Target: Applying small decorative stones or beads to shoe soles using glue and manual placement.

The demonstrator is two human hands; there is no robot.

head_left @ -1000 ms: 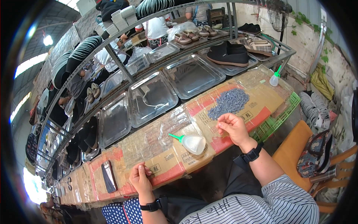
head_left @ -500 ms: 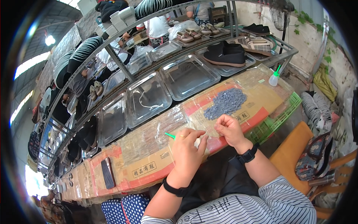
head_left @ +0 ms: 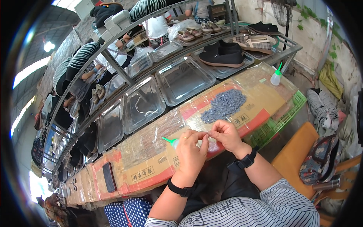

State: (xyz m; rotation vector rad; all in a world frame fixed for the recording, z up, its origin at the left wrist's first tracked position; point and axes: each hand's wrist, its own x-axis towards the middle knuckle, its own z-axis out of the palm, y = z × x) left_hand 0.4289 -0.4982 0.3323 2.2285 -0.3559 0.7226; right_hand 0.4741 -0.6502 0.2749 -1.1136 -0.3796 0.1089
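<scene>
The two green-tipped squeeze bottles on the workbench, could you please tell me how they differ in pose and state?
The near bottle sits in the left hand, tilted so its green nozzle points left, mostly hidden behind the hand; the far bottle stands upright and untouched near the bench's right end. The near one is beside the right hand, whose fingertips meet the left's; the far one stands beyond the pile of small grey pieces. Both have a pale body and green nozzle.
</scene>
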